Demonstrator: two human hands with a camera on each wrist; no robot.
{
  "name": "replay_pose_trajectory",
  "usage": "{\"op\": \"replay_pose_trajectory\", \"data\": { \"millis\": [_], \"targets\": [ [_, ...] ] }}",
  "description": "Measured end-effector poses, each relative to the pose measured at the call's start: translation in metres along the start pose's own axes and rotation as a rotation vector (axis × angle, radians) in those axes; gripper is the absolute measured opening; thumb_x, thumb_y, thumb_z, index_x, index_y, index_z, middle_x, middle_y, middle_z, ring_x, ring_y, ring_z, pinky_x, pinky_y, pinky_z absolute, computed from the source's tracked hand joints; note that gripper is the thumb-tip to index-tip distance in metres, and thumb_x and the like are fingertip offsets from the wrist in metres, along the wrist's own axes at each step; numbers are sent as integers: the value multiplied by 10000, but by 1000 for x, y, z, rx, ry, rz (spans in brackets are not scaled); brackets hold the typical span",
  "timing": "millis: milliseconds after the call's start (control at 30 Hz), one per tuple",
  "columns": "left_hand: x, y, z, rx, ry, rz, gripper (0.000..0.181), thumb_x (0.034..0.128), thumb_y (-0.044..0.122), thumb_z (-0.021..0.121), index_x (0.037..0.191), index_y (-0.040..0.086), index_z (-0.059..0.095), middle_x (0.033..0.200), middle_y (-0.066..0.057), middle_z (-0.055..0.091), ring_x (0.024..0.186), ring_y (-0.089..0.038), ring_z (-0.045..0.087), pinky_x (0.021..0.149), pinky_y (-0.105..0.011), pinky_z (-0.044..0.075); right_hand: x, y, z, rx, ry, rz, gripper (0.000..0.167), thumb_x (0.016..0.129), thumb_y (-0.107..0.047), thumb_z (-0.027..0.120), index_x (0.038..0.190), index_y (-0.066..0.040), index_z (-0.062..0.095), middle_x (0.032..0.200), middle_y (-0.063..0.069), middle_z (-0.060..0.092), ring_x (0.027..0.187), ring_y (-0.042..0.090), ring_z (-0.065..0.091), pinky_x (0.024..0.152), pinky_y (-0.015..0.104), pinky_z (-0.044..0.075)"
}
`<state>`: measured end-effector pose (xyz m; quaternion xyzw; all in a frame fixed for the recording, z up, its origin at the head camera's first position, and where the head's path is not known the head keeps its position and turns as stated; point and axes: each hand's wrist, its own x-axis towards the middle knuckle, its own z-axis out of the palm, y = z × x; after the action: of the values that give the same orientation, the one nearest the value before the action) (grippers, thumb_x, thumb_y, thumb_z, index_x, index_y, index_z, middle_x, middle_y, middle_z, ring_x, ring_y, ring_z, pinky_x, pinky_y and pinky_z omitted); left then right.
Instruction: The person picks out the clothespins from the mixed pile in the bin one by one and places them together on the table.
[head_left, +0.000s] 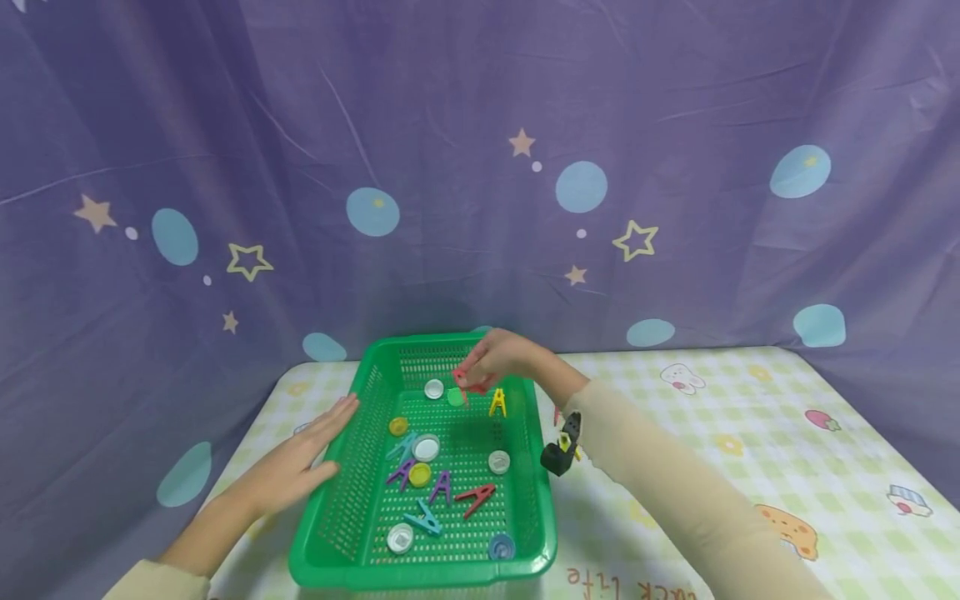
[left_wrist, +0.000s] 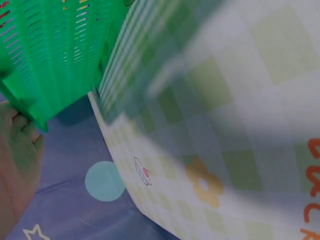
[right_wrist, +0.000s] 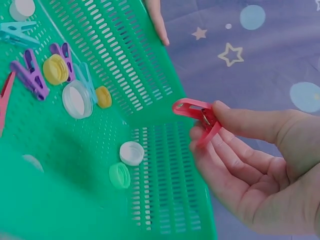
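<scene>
Right hand [head_left: 504, 353] pinches red clothespin [right_wrist: 210, 132] between thumb and fingers, green basket [head_left: 420, 576] beneath; left hand [head_left: 296, 462], fingers extended, at its left rim. Step judged mid-transfer; next move likely needs steady pinch, then release.

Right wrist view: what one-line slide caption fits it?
A right hand pinches a red clothespin above the green basket, with plastic caps and other clothespins lying inside.

One green basket [head_left: 423, 575] holds eight caps [head_left: 419, 475] and six clothespins [head_left: 486, 492]
</scene>
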<state>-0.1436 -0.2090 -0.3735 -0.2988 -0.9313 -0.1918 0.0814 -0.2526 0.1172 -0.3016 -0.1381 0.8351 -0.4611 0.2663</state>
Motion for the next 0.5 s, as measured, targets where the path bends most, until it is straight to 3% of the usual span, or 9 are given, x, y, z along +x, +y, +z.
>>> {"op": "replay_pose_trajectory", "data": {
  "millis": [233, 500],
  "targets": [
    [-1, -3, 3, -5, -5, -16, 741, 875, 138, 561, 1535, 82, 227, 1599, -159, 233, 1494, -168, 138, 1082, -652, 308, -16, 18, -13, 5, 57, -13, 203, 807, -141, 757, 986, -46, 753, 799, 17, 743, 718, 123, 670, 788, 341, 599],
    [0, 0, 1, -10, -1, -9, 730, 883, 154, 554, 1534, 86, 232, 1598, -160, 234, 1476, -311, 226, 1070, -663, 311, -39, 42, -25, 34, 80, -5, 261, 832, -186, 736, 1058, -57, 729, 846, 4, 749, 791, 117, 678, 808, 320, 590]
  ]
}}
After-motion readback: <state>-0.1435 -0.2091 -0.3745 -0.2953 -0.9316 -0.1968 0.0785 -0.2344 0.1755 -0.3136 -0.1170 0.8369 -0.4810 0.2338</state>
